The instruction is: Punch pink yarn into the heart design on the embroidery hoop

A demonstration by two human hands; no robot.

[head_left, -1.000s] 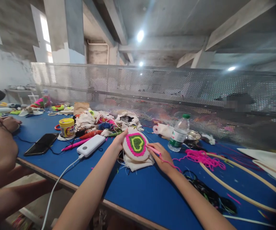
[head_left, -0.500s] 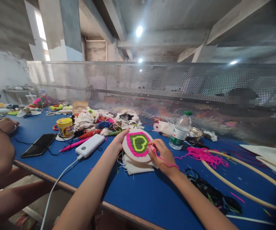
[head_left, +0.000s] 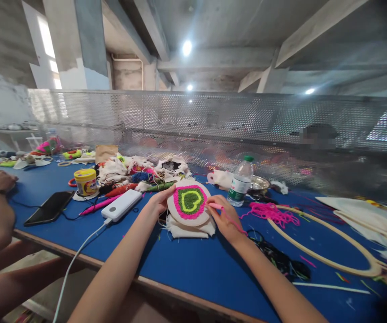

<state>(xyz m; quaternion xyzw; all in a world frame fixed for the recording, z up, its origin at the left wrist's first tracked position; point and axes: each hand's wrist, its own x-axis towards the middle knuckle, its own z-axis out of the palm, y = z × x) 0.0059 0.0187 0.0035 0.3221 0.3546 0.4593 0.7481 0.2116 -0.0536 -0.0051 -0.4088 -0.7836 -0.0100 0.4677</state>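
My left hand (head_left: pixel 160 200) grips the left edge of a round embroidery hoop (head_left: pixel 176 211) of white cloth, tilted up off the table. On the cloth is a tufted heart design (head_left: pixel 189 202) in green and yellow-green with a pink border. Pinched in my right hand (head_left: pixel 223 217) is a pink punch needle (head_left: pixel 214 205), its tip at the design's right edge. Pink yarn (head_left: pixel 274 213) runs from the tool over my right hand to a loose heap on the right. Frayed cloth (head_left: pixel 191 229) hangs below the hoop.
Left on the blue table (head_left: pixel 180 273) lie a white power bank (head_left: pixel 122 205) with a cable, a phone (head_left: pixel 49 207) and a yellow tub (head_left: pixel 85 181). To the right are a water bottle (head_left: pixel 241 183) and a large wooden hoop (head_left: pixel 324 260). Another person's hand (head_left: pixel 0 181) rests far left.
The camera view has turned slightly right, so things sit further left. The hoop now faces me more squarely. My right hand keeps the punch needle at the design's right edge.
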